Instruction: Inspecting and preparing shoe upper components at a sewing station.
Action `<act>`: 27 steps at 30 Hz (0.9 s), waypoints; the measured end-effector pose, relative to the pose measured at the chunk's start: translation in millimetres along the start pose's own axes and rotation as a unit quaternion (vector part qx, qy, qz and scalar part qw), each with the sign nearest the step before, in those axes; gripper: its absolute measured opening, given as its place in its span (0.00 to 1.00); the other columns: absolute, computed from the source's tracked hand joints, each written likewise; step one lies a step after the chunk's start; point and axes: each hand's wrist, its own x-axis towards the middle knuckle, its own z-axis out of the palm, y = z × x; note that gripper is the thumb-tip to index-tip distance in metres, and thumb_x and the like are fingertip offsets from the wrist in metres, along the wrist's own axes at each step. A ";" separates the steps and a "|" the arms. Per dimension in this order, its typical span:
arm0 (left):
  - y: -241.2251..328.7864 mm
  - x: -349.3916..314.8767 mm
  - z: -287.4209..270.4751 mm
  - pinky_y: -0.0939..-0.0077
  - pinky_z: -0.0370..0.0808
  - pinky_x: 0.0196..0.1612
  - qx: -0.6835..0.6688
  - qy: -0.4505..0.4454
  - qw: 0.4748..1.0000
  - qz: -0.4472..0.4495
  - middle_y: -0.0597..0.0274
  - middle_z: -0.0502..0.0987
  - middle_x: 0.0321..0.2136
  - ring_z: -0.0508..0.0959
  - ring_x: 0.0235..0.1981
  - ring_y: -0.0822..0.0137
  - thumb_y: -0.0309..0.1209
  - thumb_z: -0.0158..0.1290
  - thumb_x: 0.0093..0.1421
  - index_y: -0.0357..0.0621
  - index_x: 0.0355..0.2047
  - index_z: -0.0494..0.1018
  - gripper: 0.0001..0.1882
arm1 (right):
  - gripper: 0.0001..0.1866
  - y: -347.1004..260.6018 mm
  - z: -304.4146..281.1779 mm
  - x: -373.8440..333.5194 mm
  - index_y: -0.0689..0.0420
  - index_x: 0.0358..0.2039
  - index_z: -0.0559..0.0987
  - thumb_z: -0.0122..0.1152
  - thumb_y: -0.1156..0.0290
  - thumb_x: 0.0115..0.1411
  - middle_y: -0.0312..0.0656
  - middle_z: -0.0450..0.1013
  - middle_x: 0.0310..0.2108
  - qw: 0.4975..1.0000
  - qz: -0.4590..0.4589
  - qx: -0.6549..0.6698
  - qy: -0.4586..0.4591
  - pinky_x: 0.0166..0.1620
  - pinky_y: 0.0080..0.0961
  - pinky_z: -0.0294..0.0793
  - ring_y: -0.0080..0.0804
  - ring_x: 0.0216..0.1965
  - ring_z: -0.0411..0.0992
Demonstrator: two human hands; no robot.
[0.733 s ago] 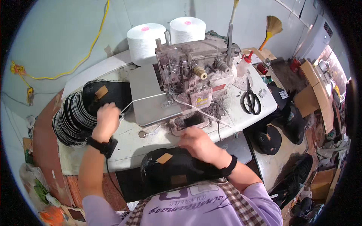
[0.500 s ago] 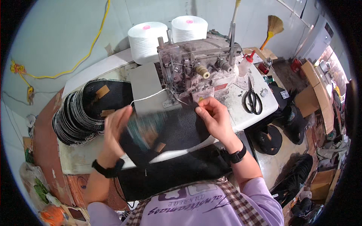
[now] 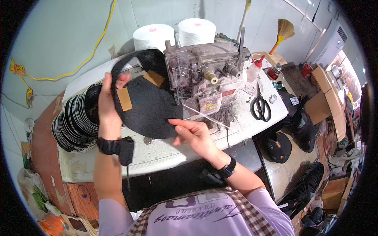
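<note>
A rounded black fabric piece (image 3: 151,108) with tan patches (image 3: 125,99) spans the space between my hands at the sewing machine (image 3: 212,74). My left hand (image 3: 108,104) grips its left edge, the thumb and fingers on either side of a black band that loops up behind. At the near right edge, my right hand (image 3: 193,135) pinches the fabric with the fingers curled. The piece's far right side lies against the machine's needle area, where the contact is hidden. From there a white cord (image 3: 206,117) runs out to the right, over the table.
Left of my hand stands a stack of black pieces with white-stitched edges (image 3: 75,122). White thread cones (image 3: 153,39) are behind the machine. Black scissors (image 3: 260,108) and a red-capped bottle (image 3: 255,69) sit on the right of the table, with black caps (image 3: 277,147) beyond.
The fabric piece has swung left and opened out flat, its band now up by the machine. My left hand moved up and away; my right hand came down and left.
</note>
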 end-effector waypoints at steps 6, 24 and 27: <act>31.5 -84.9 -60.2 0.73 0.74 0.47 0.035 0.001 0.998 -0.052 0.59 0.77 0.39 0.77 0.41 0.66 0.33 0.52 0.62 0.42 0.48 0.71 0.16 | 0.16 0.6 2.1 1.6 0.64 0.52 0.72 0.50 0.77 0.64 0.42 0.76 0.40 0.995 0.005 0.099 0.006 0.40 0.17 0.75 0.21 0.36 0.75; -41.4 -112.8 24.3 0.62 0.73 0.44 0.713 -0.212 0.594 0.306 0.53 0.79 0.36 0.76 0.42 0.50 0.15 0.54 0.44 0.37 0.36 0.78 0.16 | 0.18 -22.2 -15.0 -37.2 0.60 0.44 0.78 0.56 0.82 0.50 0.49 0.76 0.30 0.904 -0.245 -0.347 0.056 0.35 0.32 0.75 0.43 0.30 0.76; -32.6 -114.5 34.0 0.64 0.73 0.47 0.701 -0.226 0.613 0.285 0.48 0.78 0.37 0.77 0.43 0.55 0.15 0.52 0.48 0.34 0.38 0.75 0.14 | 0.09 -18.3 -7.9 -38.4 0.64 0.33 0.78 0.61 0.81 0.49 0.47 0.70 0.20 0.864 -0.308 -0.391 0.070 0.27 0.35 0.71 0.45 0.22 0.72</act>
